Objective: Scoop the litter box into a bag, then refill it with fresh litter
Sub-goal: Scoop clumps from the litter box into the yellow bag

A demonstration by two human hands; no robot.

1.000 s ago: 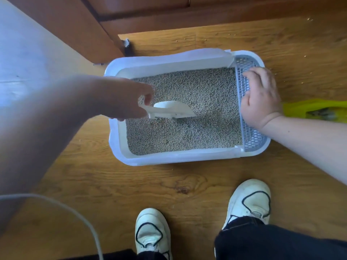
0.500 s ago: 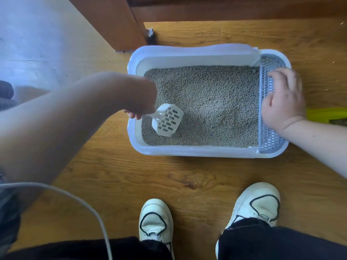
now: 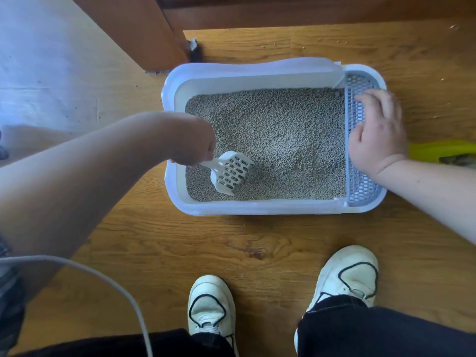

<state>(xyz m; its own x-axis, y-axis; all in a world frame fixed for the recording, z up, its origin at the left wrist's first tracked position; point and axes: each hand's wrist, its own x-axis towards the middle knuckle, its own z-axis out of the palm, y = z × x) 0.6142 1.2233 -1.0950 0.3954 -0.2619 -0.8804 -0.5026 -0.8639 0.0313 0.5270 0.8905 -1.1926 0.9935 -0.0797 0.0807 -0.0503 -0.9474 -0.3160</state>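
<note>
A white litter box (image 3: 257, 207) sits on the wooden floor, filled with grey litter (image 3: 278, 130). My left hand (image 3: 192, 144) grips the handle of a white slotted scoop (image 3: 231, 172), whose head dips into the litter at the box's near left corner. Over the grey perforated grate (image 3: 360, 186) at the box's right end lies my right hand (image 3: 377, 132), fingers spread flat on it. A yellow-green bag (image 3: 438, 153) shows at the right edge, partly hidden behind my right arm.
A brown wooden door and frame (image 3: 144, 34) stand behind the box at the upper left. My two white shoes (image 3: 212, 305) are planted on the floor in front of the box. A grey cable (image 3: 103, 279) curves across the lower left.
The scoop has swung from flat over the middle of the litter down to the near left corner, with its slotted face turned up. My right hand stays on the grate.
</note>
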